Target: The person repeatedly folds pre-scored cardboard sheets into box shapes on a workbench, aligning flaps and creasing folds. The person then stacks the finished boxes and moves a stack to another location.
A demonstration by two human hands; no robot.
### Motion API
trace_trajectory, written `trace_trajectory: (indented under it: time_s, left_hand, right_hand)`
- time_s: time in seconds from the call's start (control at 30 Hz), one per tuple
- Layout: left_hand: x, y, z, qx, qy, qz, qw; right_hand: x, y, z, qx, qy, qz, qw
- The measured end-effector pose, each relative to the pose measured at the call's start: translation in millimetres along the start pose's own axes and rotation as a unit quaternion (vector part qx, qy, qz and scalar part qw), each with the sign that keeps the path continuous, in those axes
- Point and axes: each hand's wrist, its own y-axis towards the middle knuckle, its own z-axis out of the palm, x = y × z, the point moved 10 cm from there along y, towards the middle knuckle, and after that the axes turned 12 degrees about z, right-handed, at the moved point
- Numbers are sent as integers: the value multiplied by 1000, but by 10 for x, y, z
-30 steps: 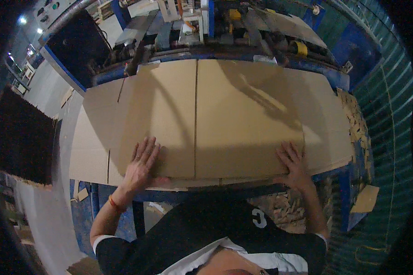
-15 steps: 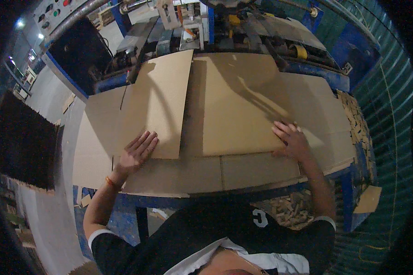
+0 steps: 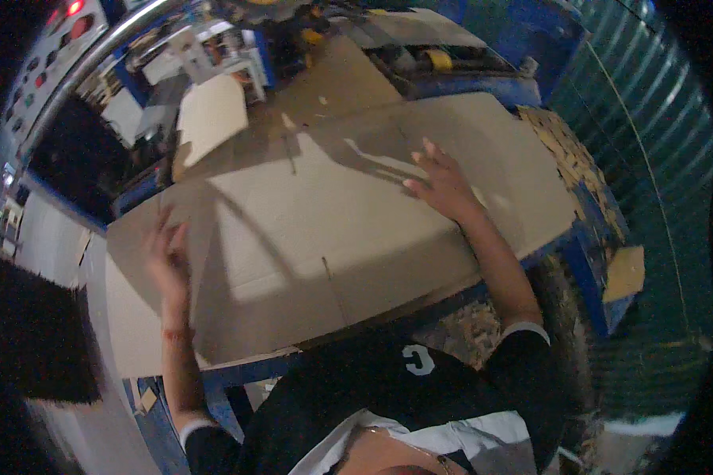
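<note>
On the blue table (image 3: 586, 261) lies a large flat cardboard sheet (image 3: 325, 229), creased and spread across most of the top. At its left edge the left hand (image 3: 166, 261) rests with fingers straight, clasping nothing. Farther right, the right hand (image 3: 444, 186) presses flat on the sheet, fingers spread wide. Cardboard scraps (image 3: 566, 154) line the table's right edge.

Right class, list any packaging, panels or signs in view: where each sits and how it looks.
Flat cardboard sheet: on the blue table, tan, creased, under both hands.
Smaller cardboard piece: far left, pale tan, tilted.
Control panel: top left, with red round lights.
</note>
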Motion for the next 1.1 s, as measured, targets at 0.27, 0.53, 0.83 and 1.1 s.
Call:
trace_trajectory:
  time_s: [0.27, 0.53, 0.83, 1.1]
  left_hand:
    - [1156, -2286, -1657, -49, 293, -226, 928]
    - [1778, -2969, -1532, 254, 576, -444, 638]
    - [1125, -1644, -2520, -421, 14, -330, 845]
    - [1240, -2257, -2017, -350, -320, -418, 775]
  right_hand:
    - [-1822, -1773, -661, -161, -8, 452, 877]
    - [-1994, -1845, -163, -250, 145, 448, 846]
    - [-2129, -1715, -288, -395, 426, 371, 725]
    - [-1596, -1434, -1380, -300, 614, 212, 699]
